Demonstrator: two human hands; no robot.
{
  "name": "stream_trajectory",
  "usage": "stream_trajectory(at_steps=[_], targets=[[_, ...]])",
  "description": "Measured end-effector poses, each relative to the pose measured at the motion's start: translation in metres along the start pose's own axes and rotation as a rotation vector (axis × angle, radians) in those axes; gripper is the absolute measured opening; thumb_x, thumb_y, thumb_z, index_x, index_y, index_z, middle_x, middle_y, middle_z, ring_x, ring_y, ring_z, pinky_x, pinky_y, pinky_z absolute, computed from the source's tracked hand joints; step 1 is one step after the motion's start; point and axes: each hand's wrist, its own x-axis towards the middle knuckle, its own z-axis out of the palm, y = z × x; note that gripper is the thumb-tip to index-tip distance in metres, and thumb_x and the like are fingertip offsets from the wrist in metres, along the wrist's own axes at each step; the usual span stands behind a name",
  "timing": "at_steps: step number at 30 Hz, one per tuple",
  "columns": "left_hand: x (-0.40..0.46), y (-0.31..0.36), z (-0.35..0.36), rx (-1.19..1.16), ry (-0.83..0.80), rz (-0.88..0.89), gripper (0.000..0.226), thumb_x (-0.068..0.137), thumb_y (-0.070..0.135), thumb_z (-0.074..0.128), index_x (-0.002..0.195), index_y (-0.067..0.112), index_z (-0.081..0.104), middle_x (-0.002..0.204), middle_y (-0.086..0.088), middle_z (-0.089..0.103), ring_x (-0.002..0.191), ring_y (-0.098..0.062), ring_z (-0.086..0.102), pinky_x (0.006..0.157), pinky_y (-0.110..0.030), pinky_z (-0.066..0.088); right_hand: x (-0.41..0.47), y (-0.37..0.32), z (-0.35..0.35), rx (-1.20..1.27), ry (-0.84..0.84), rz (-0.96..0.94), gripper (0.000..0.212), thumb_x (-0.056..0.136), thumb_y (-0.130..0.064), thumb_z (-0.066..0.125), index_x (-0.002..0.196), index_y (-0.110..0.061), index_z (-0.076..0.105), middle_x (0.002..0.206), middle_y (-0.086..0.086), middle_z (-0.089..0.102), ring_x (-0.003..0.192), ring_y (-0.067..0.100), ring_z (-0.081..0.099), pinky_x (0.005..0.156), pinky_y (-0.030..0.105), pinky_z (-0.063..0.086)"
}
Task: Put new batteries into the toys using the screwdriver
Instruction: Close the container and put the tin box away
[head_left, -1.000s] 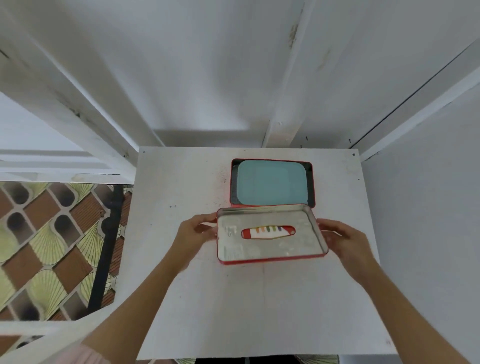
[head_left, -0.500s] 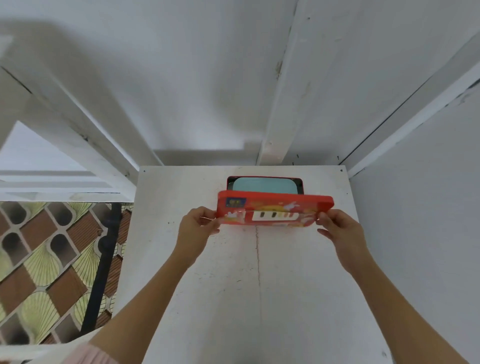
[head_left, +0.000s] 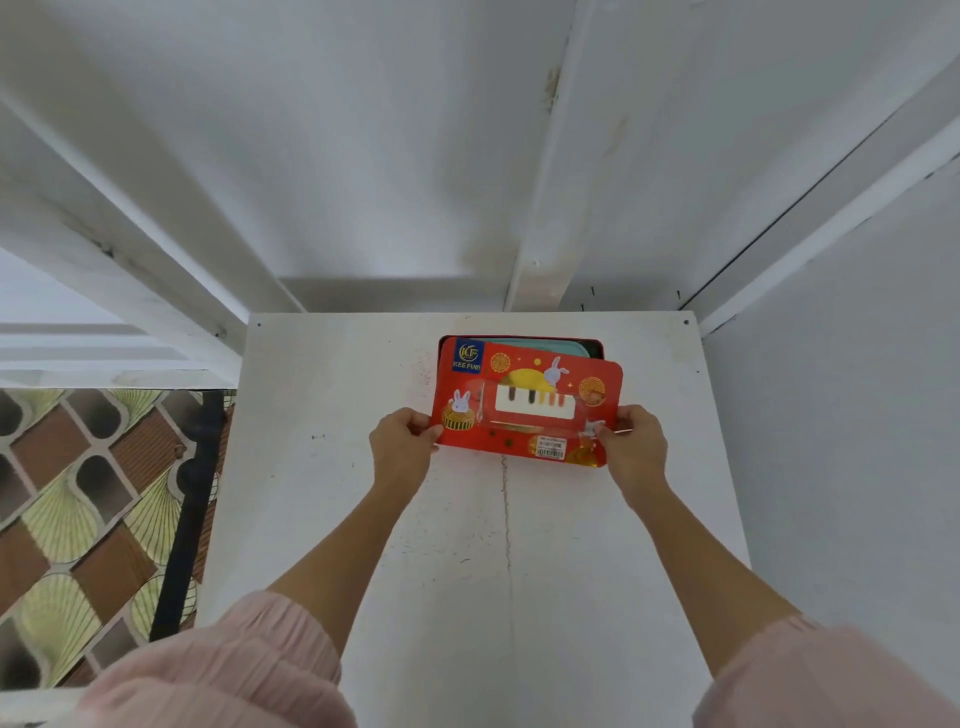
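Note:
A red tin lid (head_left: 527, 405) with rabbit pictures and a clear window lies printed side up, tilted over the tin box (head_left: 592, 347). Only the box's far edge and a strip of its pale teal contents (head_left: 540, 344) show behind the lid. My left hand (head_left: 402, 447) pinches the lid's near left corner. My right hand (head_left: 631, 447) pinches its near right corner. No screwdriver, battery or toy is in sight.
The white table (head_left: 467, 545) has a thin crack down its middle. White walls stand behind and to the right. Beyond the left edge are a black rail (head_left: 187, 509) and a patterned tile floor (head_left: 78, 499). Pink sleeves (head_left: 223, 670) fill the bottom corners.
One second ago the lid lay inside-up in front of the open box. Both hands have flipped it over and brought it down over the box, covering most of the teal contents.

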Motion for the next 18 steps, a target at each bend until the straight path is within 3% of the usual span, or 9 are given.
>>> stream_trajectory(at_steps=[6,10,13,18], targets=[[0.006,0.004,0.005,-0.058,0.008,-0.03,0.008,0.089,0.011,0.063,0.09,0.006,0.058,0.091,-0.007,0.064,0.079,-0.021,0.063,0.068,-0.022,0.051,0.025,-0.006,-0.001,-0.029,-0.003,-0.073,0.026,0.09,-0.015,0.058,0.115,-0.007,0.06,0.111,0.013,0.059,0.091,0.019,0.055,0.076,0.025,0.043],[0.016,0.004,0.005,-0.099,-0.036,-0.009,0.016,0.088,0.012,0.065,0.103,0.006,0.06,0.1,-0.008,0.064,0.091,-0.021,0.062,0.081,-0.033,0.054,0.043,-0.017,-0.001,-0.035,-0.012,-0.063,0.028,0.094,-0.023,0.052,0.113,-0.005,0.062,0.112,0.013,0.064,0.096,0.023,0.06,0.084,0.031,0.048],[0.028,0.012,0.007,-0.125,-0.076,0.032,0.034,0.091,0.018,0.061,0.124,0.008,0.056,0.112,-0.005,0.06,0.094,-0.018,0.061,0.073,-0.025,0.052,0.052,-0.024,0.001,0.036,-0.051,-0.047,0.033,0.095,-0.029,0.049,0.116,-0.005,0.059,0.111,0.01,0.064,0.09,0.018,0.059,0.083,0.031,0.048],[0.049,0.024,0.017,-0.228,-0.103,0.031,0.038,0.092,0.027,0.059,0.128,0.016,0.054,0.121,-0.005,0.062,0.091,-0.018,0.065,0.07,-0.026,0.054,0.069,-0.029,0.002,0.232,-0.272,0.028,0.039,0.096,-0.037,0.043,0.127,-0.015,0.047,0.11,0.001,0.061,0.094,0.018,0.061,0.073,0.026,0.051]])
